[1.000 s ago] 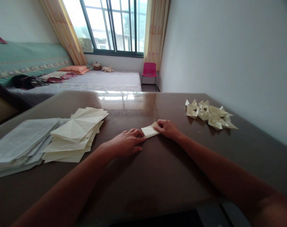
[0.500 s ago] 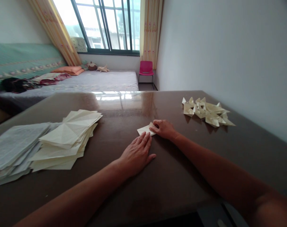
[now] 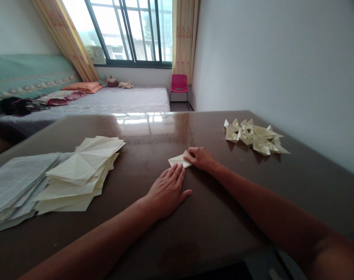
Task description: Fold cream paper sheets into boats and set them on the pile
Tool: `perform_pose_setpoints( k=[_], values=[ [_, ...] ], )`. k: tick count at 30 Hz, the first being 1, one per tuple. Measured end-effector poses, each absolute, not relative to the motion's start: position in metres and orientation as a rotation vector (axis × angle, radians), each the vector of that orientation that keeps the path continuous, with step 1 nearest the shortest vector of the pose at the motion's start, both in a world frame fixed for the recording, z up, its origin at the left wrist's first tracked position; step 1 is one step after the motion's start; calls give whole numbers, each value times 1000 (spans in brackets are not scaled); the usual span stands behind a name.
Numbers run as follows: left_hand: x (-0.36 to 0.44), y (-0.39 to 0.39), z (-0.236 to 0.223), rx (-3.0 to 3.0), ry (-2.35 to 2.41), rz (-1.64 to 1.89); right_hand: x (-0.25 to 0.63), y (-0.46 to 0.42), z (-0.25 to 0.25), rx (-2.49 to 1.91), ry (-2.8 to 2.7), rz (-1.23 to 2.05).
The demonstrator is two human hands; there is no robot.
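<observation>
A small folded piece of cream paper [image 3: 178,160] lies on the brown tabletop in front of me. My left hand [image 3: 167,190] is flat, its fingertips resting on the paper's near edge and its thumb spread to the right. From the right, my right hand [image 3: 202,158] pinches the paper's right corner between thumb and curled fingers, which hide that corner. To the left lies a stack of creased cream paper sheets [image 3: 83,161]. Several folded paper pieces with pointed tips [image 3: 253,136] sit in a cluster at the right.
A pile of thin greyish sheets [image 3: 16,182] lies at the far left, partly under the cream stack. The glossy table [image 3: 148,241] runs up to the white wall on the right. Beyond it are a bed [image 3: 136,99] and a pink chair [image 3: 179,83] below a window.
Both hands keep nearly the same positions on the folded paper. The whole view has shifted very slightly.
</observation>
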State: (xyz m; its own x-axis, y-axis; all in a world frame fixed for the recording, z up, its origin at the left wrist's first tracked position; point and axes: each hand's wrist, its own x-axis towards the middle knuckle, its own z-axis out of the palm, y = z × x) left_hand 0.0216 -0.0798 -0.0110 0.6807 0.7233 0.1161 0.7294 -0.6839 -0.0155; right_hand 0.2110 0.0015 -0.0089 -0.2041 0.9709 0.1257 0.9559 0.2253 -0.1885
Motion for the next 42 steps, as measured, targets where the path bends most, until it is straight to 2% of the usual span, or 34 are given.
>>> perform_pose_setpoints(
  k=[15, 22, 25, 27, 29, 42],
  values=[
    [20, -72, -5, -2848, -1299, -258, 211, 1, -19, -1769, -2153, 129],
    [22, -74, -13, -2804, -1362, -248, 226, 14, -12, -1627, -1909, 470],
    [22, -75, -13, -2788, -1361, -283, 222, -4, -3, -1472, -2049, 269],
    [22, -75, -12, -2785, -1354, -293, 216, -28, 0, -1249, -2285, 65],
    [23, -76, -11, -2782, -1347, -295, 211, -50, -2, -1097, -2535, 8],
    [23, -81, -1, -2693, -1325, -211, 229, -62, -12, -1362, -2749, 9]
  ],
)
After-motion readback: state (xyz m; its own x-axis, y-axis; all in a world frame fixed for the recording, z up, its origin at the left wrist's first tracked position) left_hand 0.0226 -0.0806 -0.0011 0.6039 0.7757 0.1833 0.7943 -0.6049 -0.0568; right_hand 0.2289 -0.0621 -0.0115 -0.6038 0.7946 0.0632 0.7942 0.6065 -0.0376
